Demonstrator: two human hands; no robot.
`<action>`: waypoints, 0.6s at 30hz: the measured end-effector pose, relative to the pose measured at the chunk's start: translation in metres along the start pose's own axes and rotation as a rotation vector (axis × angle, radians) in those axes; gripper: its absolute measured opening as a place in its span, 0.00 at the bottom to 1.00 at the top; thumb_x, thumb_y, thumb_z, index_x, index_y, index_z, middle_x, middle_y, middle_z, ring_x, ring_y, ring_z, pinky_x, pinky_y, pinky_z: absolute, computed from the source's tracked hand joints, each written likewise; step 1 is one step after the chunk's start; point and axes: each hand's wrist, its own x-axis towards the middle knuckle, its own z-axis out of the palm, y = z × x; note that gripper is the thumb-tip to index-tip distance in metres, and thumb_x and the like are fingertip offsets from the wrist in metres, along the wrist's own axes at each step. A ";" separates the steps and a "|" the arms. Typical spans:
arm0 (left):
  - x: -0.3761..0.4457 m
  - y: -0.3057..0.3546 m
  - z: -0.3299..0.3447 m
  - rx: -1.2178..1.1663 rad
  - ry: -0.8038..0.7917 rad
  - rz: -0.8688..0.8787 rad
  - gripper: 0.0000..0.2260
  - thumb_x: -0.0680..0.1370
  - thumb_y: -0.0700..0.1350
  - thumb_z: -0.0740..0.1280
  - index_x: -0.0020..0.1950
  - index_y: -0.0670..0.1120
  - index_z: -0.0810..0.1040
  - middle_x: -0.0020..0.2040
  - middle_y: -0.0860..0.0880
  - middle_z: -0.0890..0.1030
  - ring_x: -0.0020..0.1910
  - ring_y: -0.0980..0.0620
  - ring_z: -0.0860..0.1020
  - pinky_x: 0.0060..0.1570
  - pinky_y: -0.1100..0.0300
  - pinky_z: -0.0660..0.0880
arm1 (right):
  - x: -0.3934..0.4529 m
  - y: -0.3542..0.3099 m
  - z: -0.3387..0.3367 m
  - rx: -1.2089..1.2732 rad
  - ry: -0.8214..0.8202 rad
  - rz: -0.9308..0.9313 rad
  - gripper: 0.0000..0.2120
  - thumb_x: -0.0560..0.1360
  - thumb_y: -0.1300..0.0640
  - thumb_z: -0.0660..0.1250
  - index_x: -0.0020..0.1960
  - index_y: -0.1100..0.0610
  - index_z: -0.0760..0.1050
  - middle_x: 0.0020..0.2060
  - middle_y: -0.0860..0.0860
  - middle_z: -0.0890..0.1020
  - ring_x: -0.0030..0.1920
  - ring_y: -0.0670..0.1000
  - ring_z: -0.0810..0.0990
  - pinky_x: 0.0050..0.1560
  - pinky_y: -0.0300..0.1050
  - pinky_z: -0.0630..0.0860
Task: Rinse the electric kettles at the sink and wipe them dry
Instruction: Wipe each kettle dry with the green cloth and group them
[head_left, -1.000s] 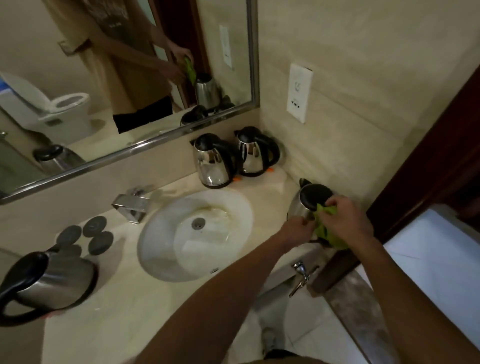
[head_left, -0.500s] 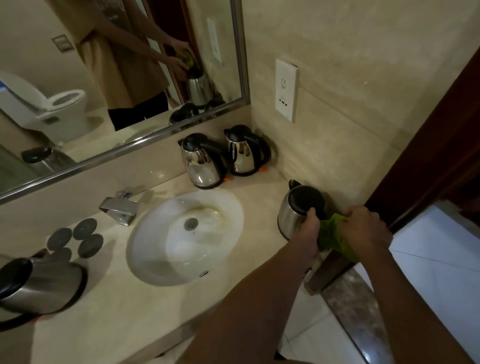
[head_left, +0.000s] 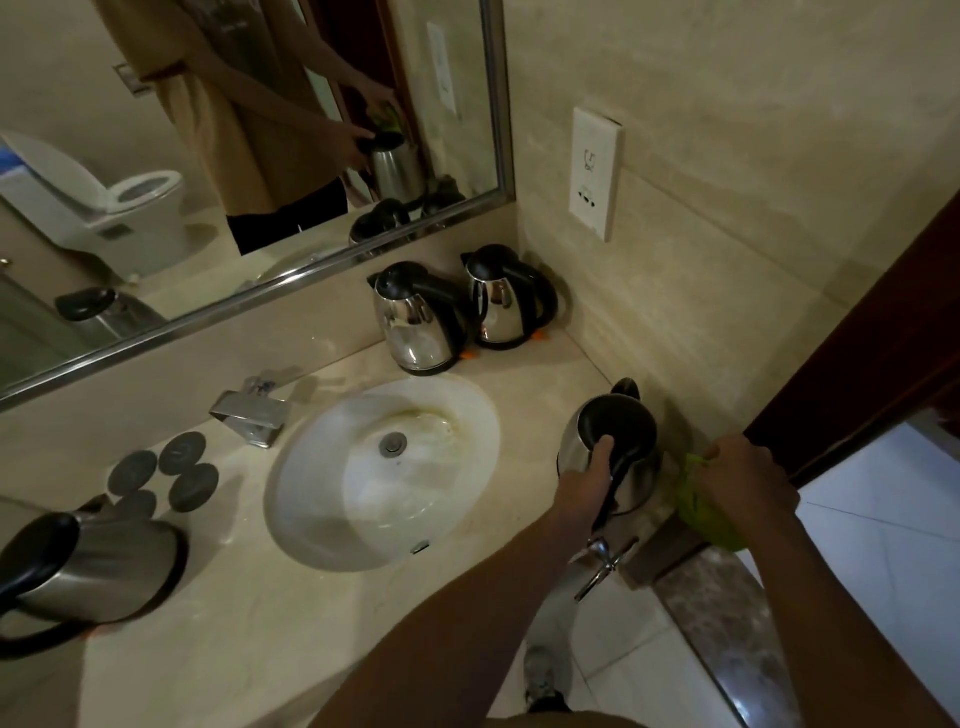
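Kettle (head_left: 608, 447) first, in the head view, the only one we have: a steel electric kettle with a black lid stands upright at the right end of the counter (head_left: 218, 639), just beside the side wall and near the front edge. Our left hand (head_left: 587, 483) curls round its black handle, which faces us, while the spout points to the far side. Our right hand (head_left: 743, 480) is just to the right of the kettle body, bunched round a green cloth (head_left: 701, 512) that hangs below the fist; whether the cloth touches the steel we cannot tell. So the kettle lies left of the cloth hand, its long axis vertical, and the right hand is the nearer one for wiping the right flank. We judge the drying of this kettle to be the step in hand.

The sink (head_left: 332, 540) lies left of the kettle, with the tap (head_left: 249, 415) at its far left rim. Two more upright kettles (head_left: 421, 322) stand at the far right corner below the mirror (head_left: 249, 156). Another kettle (head_left: 93, 566) lies on its side at the near left, beside four dark discs (head_left: 161, 473). The side wall and the dark door frame (head_left: 852, 364) crowd the right hand, leaving little room to work round the kettle's far flank.
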 end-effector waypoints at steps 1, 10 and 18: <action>0.001 -0.001 -0.007 0.024 0.038 0.036 0.35 0.70 0.72 0.65 0.56 0.40 0.75 0.48 0.45 0.80 0.47 0.47 0.80 0.51 0.54 0.79 | 0.000 -0.002 0.003 0.027 -0.029 -0.006 0.15 0.78 0.50 0.67 0.57 0.60 0.77 0.50 0.61 0.78 0.53 0.65 0.78 0.46 0.50 0.71; 0.010 -0.008 -0.062 0.387 0.286 0.284 0.49 0.60 0.83 0.57 0.47 0.37 0.81 0.43 0.42 0.82 0.42 0.46 0.81 0.41 0.56 0.79 | -0.010 -0.042 0.030 0.216 -0.353 -0.214 0.18 0.78 0.63 0.64 0.67 0.57 0.73 0.60 0.60 0.79 0.53 0.57 0.76 0.52 0.46 0.72; 0.002 -0.015 -0.112 0.492 0.267 0.348 0.34 0.73 0.70 0.64 0.33 0.38 0.77 0.32 0.41 0.78 0.36 0.44 0.79 0.41 0.52 0.77 | -0.031 -0.060 0.042 0.257 -0.481 -0.210 0.31 0.79 0.59 0.64 0.78 0.44 0.60 0.71 0.56 0.72 0.68 0.58 0.71 0.58 0.47 0.70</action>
